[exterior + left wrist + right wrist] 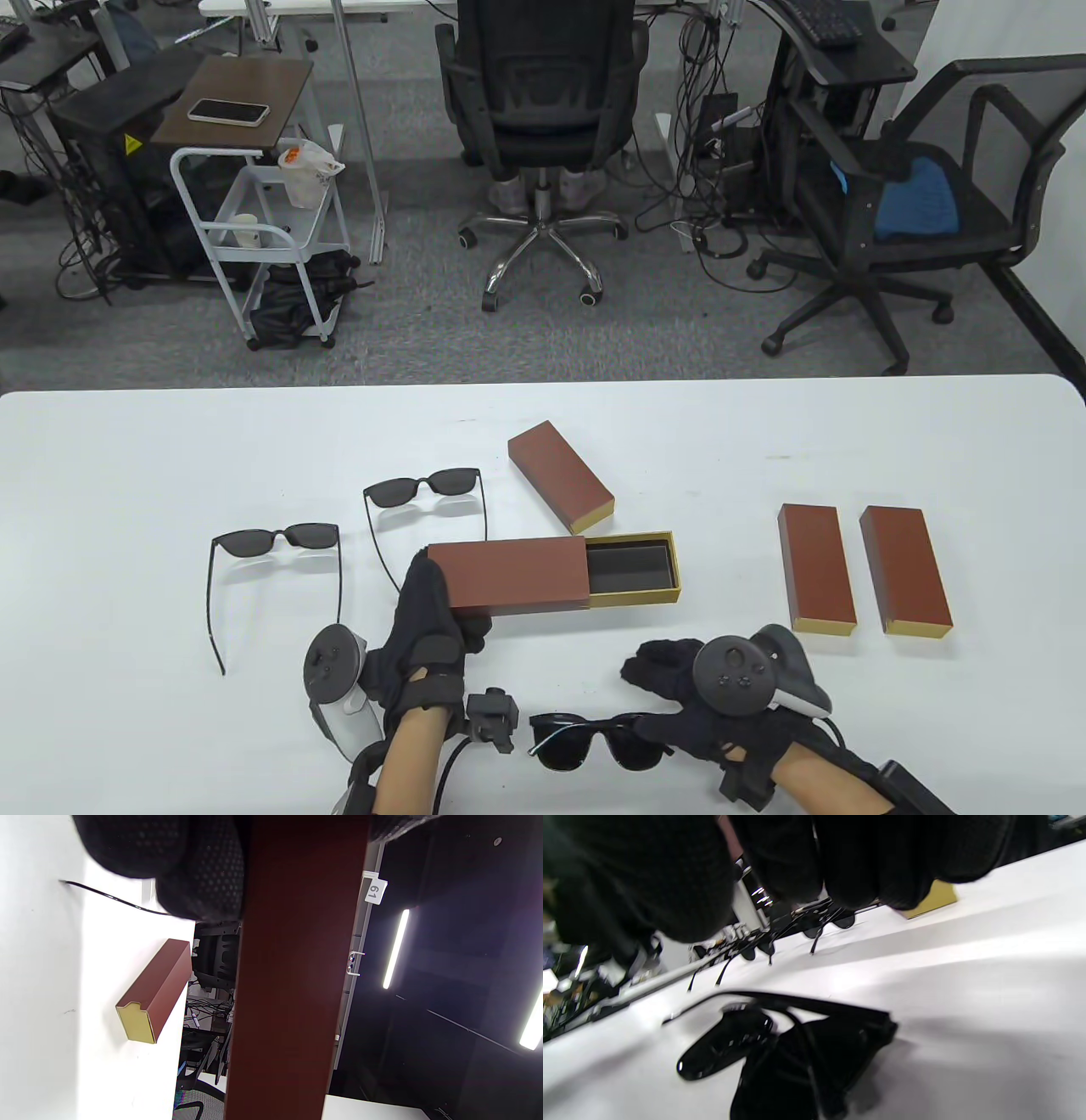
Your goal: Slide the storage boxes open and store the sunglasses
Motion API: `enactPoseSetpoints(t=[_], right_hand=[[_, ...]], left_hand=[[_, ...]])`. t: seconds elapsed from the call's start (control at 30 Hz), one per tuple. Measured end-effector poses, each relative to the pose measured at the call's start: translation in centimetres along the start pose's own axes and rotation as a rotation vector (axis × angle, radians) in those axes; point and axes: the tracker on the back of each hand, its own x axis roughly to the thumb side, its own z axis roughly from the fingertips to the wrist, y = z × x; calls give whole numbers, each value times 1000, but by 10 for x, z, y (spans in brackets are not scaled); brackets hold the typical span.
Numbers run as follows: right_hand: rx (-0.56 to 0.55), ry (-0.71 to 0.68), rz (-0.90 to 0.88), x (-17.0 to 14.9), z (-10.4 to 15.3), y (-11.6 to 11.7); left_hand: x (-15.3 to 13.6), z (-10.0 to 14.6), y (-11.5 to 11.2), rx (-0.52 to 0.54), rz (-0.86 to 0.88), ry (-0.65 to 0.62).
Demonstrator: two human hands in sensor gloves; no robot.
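A brown slide box lies mid-table; its sleeve [509,577] [297,984] is pushed left and the gold drawer [632,570] with dark lining sticks out to the right, nothing in it. My left hand [433,611] grips the sleeve's left end, fingers [199,866] over its far side. Folded black sunglasses [594,739] [797,1052] lie at the near edge. My right hand [670,679] hovers over their right end, fingers [861,857] loosely curled above them, holding nothing that I can see.
Two more sunglasses [276,539] [424,486] stand with arms unfolded left of the box. One closed box [560,477] [155,993] lies just behind the open one; two closed boxes [816,567] [904,569] lie side by side at the right.
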Motion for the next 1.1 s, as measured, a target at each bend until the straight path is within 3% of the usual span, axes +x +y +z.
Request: enactPoseSetpoints(t=[0.2, 0.47, 0.77, 0.9, 1.1], right_hand=[[11, -76, 174, 28, -17, 21], [35, -65, 307, 34, -21, 34], [53, -69, 334, 34, -21, 42], [23, -73, 327, 34, -18, 36], [-77, -41, 329, 33, -12, -5]], left_hand=[[-2, -3, 5, 10, -20, 8], [-3, -4, 3, -10, -15, 20], [-4, -3, 4, -5, -18, 30], [-6, -4, 5, 4, -19, 39], [-5, -2, 6, 9, -13, 50]])
